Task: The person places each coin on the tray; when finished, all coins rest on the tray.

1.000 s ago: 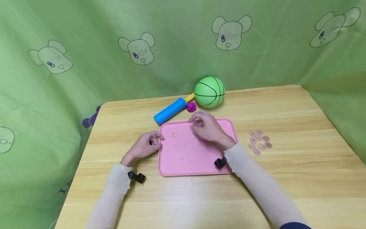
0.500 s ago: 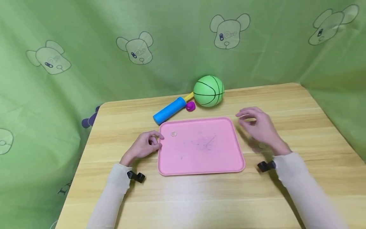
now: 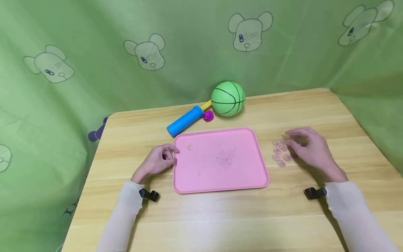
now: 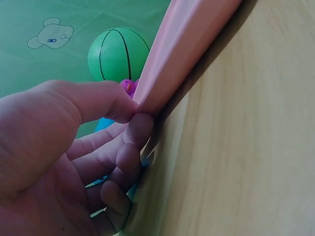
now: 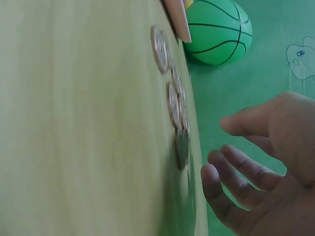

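Observation:
A pink tray (image 3: 220, 175) lies flat on the wooden table, with one coin (image 3: 190, 147) near its far left corner. My left hand (image 3: 172, 155) pinches the tray's left edge; in the left wrist view my left hand (image 4: 135, 110) has thumb and fingers closed on the tray's rim (image 4: 182, 54). Several coins (image 3: 280, 152) lie in a cluster right of the tray. My right hand (image 3: 294, 140) hovers over their right side with relaxed, spread fingers and holds nothing. The right wrist view shows the coins (image 5: 172, 98) just ahead of my right hand's fingertips (image 5: 211, 172).
A green ball (image 3: 227, 98) sits behind the tray, beside a blue and yellow pump (image 3: 185, 120) and a small purple piece (image 3: 208, 116). Green cloth hangs around the table. Bare wood lies along the near edge (image 3: 220, 227).
My right hand has moved from above the tray rightward to the coin cluster. The left hand has kept its hold on the tray's edge.

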`<state>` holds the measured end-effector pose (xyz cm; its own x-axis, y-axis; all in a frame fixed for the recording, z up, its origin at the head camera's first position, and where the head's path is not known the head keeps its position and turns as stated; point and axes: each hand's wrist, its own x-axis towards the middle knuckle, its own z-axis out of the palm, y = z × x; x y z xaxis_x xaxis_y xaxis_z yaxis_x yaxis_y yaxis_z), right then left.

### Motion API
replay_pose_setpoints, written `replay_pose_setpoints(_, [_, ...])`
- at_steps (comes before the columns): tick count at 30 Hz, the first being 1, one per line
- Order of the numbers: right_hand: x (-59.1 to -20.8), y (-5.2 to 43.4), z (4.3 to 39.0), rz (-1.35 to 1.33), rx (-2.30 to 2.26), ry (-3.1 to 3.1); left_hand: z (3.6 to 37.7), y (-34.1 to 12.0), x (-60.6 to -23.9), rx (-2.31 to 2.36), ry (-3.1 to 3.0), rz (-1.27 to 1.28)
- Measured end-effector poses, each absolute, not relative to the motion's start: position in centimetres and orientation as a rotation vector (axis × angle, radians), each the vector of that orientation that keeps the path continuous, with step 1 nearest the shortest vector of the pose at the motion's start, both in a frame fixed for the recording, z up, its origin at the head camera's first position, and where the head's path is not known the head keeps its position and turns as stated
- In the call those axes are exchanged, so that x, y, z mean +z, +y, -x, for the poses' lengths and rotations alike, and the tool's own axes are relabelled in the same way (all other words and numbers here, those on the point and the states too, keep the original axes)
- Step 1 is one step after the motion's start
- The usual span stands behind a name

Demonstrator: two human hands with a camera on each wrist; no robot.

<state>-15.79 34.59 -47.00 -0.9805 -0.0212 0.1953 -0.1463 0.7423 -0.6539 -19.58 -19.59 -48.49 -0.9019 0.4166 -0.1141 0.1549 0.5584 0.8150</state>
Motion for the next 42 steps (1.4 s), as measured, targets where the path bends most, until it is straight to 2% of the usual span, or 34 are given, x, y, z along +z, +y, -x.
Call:
replay_pose_setpoints(16, [-47.9,35.2,16.3,-0.287,0.907,-2.862,19.7,-19.6,-48.8,1.300,2.482,-0.485])
replay_pose_setpoints(35, [-46.8,35.6,19.3,-0.306,0.853,-3.151,20.1,-20.3,-48.9,1.315,2.468,-0.579])
replay_pose_setpoints(42, [-46.7,35.5,18.9,-0.208,0.943,-3.088,20.1,-20.6,-48.5,1.310,2.455,-0.584])
